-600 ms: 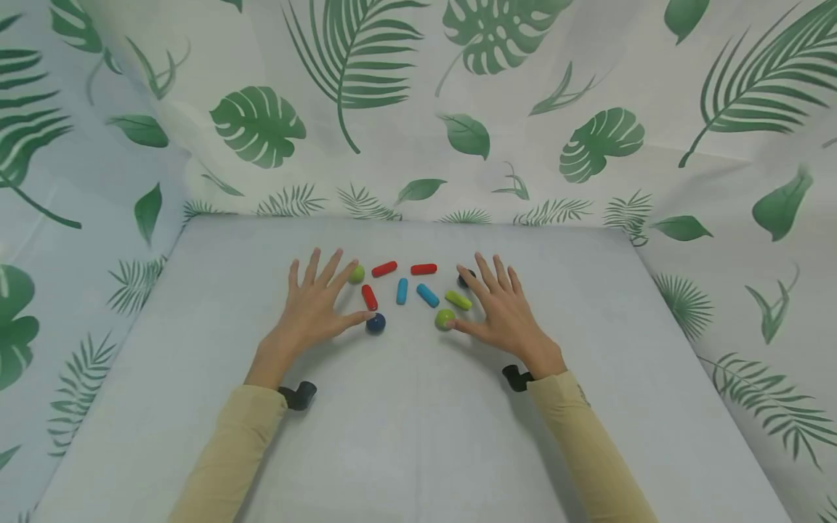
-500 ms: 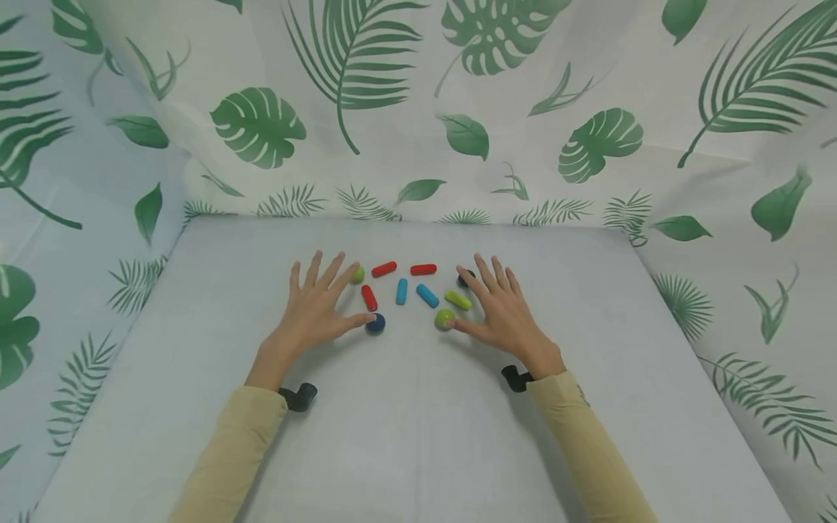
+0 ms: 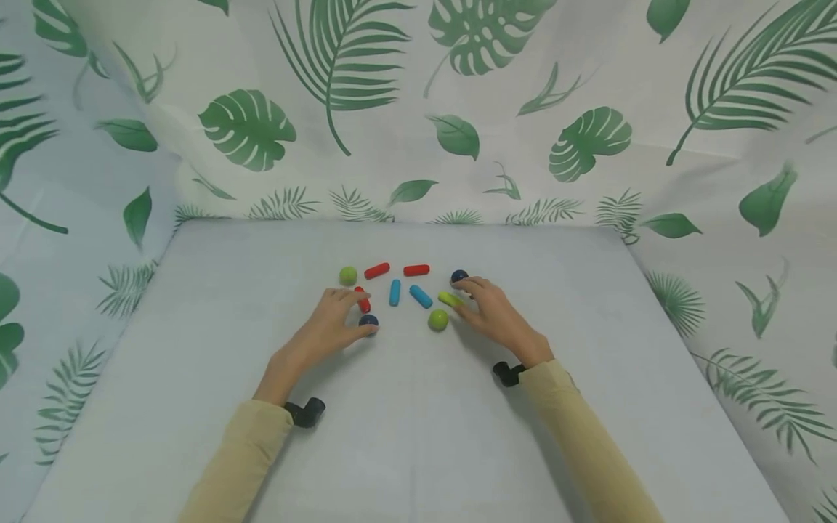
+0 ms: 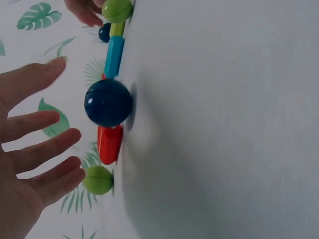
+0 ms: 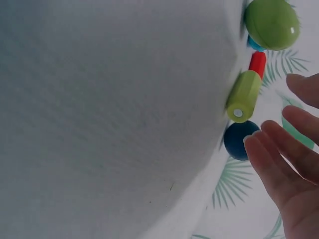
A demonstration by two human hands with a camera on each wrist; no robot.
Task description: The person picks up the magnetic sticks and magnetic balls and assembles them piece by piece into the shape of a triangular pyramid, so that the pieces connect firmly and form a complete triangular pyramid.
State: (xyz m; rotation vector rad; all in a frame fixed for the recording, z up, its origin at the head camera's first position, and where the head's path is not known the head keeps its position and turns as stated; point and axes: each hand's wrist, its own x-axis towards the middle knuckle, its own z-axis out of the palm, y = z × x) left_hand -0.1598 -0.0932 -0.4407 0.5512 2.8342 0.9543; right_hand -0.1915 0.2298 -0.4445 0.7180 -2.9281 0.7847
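Note:
My left hand (image 3: 327, 323) hovers over the table beside a dark blue ball (image 3: 368, 322) and a red rod (image 3: 363, 303). In the left wrist view its loosely bent fingers stand apart from the blue ball (image 4: 108, 102), holding nothing. On the other side, my right hand (image 3: 498, 316) is above a short lime green rod (image 3: 448, 298), between a green ball (image 3: 438, 319) and another dark blue ball (image 3: 459, 276). The right wrist view shows the fingers relaxed, one fingertip overlapping the blue ball (image 5: 238, 141); contact cannot be told. A silvery dot marks the end of the green rod (image 5: 244, 94).
Between the hands lie two blue rods (image 3: 395, 293), with two red rods (image 3: 416, 270) farther back. Another green ball (image 3: 348, 275) sits at the far left of the group. A leaf-printed curtain (image 3: 366, 145) borders the white table (image 3: 418, 421).
Both hands have drawn in their spread fingers, which now bend downward over the pieces. The far green ball is uncovered. The view has shifted slightly; the pieces keep their arrangement.

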